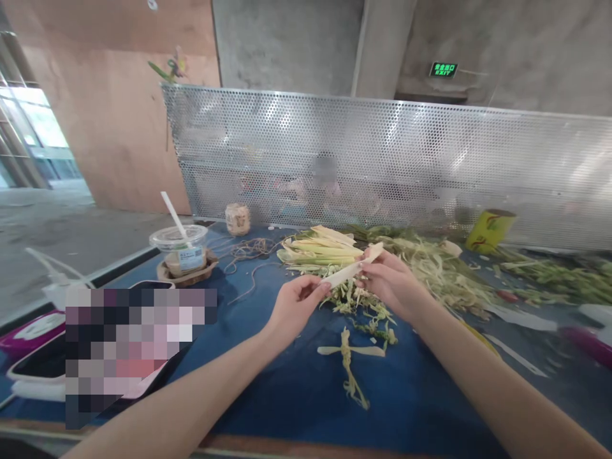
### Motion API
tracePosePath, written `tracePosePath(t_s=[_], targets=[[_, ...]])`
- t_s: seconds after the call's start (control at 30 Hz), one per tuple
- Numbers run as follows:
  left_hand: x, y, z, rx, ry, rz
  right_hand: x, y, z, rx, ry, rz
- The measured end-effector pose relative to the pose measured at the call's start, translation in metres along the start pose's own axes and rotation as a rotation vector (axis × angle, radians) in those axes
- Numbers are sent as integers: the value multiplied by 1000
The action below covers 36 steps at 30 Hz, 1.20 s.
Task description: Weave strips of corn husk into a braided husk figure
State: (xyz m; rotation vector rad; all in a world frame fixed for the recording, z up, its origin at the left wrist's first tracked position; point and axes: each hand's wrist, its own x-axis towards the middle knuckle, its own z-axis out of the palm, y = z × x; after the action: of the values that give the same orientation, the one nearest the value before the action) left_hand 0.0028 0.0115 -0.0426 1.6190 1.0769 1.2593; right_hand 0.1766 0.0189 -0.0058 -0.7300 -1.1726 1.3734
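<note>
A pale strip of corn husk stretches slantwise between my two hands above the blue table. My left hand pinches its lower left end, and my right hand grips it near the upper right end. Behind the hands lies a stack of yellow-green corn husks. Chopped green scraps are heaped just beneath. Closer to me, a small cross-shaped husk figure lies flat, with a knotted top, two side arms and a twisted tail.
At left stand a lidded plastic cup with a straw and a partly blurred device. Twine trails near a small jar. Shredded husks and a yellow-green can lie right, before a perforated metal screen.
</note>
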Motion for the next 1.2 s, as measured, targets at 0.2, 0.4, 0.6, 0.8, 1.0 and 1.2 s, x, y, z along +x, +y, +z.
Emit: tracePosePath(t_s=[0.2,0.4,0.6,0.8,1.0,1.2], targets=[[-3,-3,3,89,-40,26,9,-4,-18,88,146,-149],[-7,2,3,75,-28,62,10,3,-30,-290,226,-146],[-8,5,-1,247,-50,222,-9,0,-16,-1256,103,-636],[-8,5,-4,445,-76,466,-22,2,-1,-1364,-318,-700],[-9,7,-4,509,35,451,-28,8,2,-1347,-101,-594],[-9,9,1,234,8,252,-27,9,2,-1039,-77,-271]])
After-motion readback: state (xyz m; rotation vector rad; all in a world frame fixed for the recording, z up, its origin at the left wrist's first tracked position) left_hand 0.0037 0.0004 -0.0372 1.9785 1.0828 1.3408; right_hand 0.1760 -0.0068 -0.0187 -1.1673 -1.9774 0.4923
